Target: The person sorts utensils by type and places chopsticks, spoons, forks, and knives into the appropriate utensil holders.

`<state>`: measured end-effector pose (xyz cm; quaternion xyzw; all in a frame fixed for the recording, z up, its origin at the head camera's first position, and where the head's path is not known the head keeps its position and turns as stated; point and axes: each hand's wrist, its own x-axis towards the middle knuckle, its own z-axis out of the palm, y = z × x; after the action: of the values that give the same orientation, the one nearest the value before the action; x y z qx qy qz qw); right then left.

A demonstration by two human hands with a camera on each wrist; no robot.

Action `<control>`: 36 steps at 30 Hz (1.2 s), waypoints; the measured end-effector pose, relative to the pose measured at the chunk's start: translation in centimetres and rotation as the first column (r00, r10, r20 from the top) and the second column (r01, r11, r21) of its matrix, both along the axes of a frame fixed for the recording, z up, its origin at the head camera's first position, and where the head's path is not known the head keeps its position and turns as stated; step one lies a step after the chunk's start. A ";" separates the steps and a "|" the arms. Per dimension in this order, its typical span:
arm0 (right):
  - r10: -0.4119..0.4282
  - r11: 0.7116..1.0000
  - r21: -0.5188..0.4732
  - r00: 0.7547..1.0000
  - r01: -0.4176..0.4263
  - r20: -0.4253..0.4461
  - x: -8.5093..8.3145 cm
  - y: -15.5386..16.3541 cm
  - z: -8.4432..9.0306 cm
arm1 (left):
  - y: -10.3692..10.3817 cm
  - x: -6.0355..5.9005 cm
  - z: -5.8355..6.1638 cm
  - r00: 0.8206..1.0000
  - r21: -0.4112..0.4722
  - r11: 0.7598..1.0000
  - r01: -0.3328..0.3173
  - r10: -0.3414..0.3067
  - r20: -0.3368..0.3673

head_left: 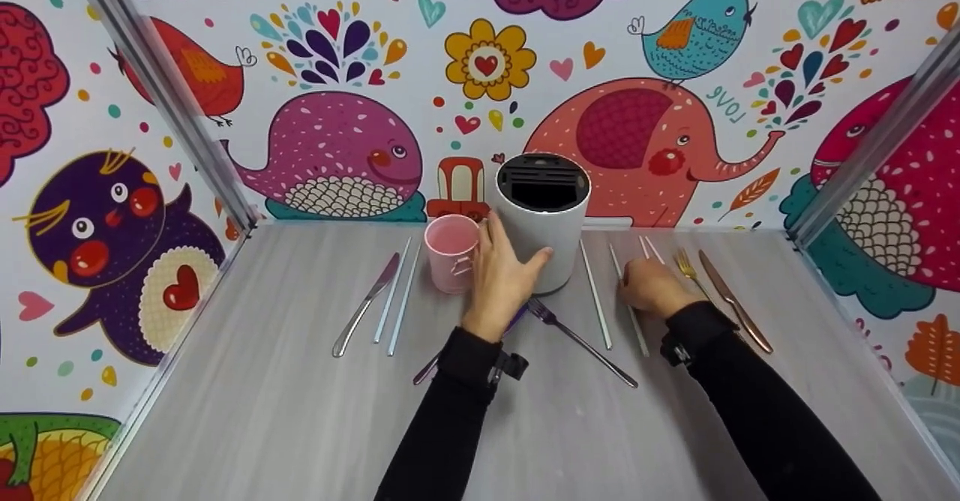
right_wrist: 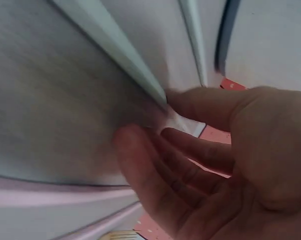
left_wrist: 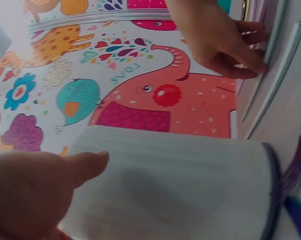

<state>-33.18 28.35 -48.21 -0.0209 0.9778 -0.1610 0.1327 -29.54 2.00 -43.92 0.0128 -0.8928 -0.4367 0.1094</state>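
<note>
A white cylindrical cutlery holder (head_left: 551, 220) with a black slotted top stands at the back of the table. My left hand (head_left: 508, 255) grips its near side, thumb to the right and fingers between it and a pink cup (head_left: 451, 250). In the left wrist view the holder's wall (left_wrist: 180, 190) fills the frame beside my thumb (left_wrist: 83, 165). My right hand (head_left: 651, 287) lies curled over a white chopstick (head_left: 634, 313) on the table. Seen from the right wrist, thumb and fingertips (right_wrist: 140, 145) pinch the chopstick's end (right_wrist: 115, 45).
A silver knife (head_left: 366, 304) and two pale chopsticks (head_left: 397, 295) lie at the left. A silver fork (head_left: 583, 342) and a purple-handled utensil (head_left: 429, 368) cross near my left wrist. Another white chopstick (head_left: 596, 295), a gold fork (head_left: 686, 265) and a copper knife (head_left: 735, 302) lie at the right.
</note>
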 end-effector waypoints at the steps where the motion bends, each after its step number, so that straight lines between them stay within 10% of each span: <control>1: 0.003 1.000 0.002 1.000 -0.003 -0.015 -0.1 0.0 -0.2 | 0.2 -0.1 -0.4 1.000 0.008 1.000 0.000 0.000 -0.007; 7: 0.019 0.998 0.068 0.999 -0.017 -0.043 -0.3 -0.1 -1.0 | 0.7 -0.7 -2.4 1.000 0.055 0.998 -0.003 0.004 -0.016; 13: 0.002 1.000 0.015 1.000 -0.003 0.016 -0.1 -0.7 -0.9 | 0.5 -0.3 -2.3 1.000 0.093 0.996 -0.003 0.000 0.026; 18: -0.023 0.997 -0.079 0.994 0.014 -0.108 -0.3 -0.6 -0.2 | 0.4 -0.4 -2.0 1.000 0.104 0.995 0.006 -0.009 0.029; 26: -0.184 0.944 -0.329 0.848 0.012 -0.497 -0.5 -0.2 2.6 | 0.5 -0.7 -1.7 1.000 0.107 0.994 0.019 -0.021 0.011; 30: -0.300 0.841 -0.540 0.805 -0.031 -0.512 0.2 -0.9 6.6 | 0.6 -0.7 -1.8 1.000 0.101 0.995 0.013 -0.014 0.007; 36: -0.432 0.512 -0.839 0.790 -0.183 -0.436 1.6 -2.4 13.4 | 0.5 -0.8 -2.0 1.000 0.082 0.997 0.013 -0.012 -0.021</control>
<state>-31.58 25.92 -34.84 -0.0576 0.7573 -0.6111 -0.2232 -30.33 2.53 -45.93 0.0073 -0.8731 -0.4737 0.1151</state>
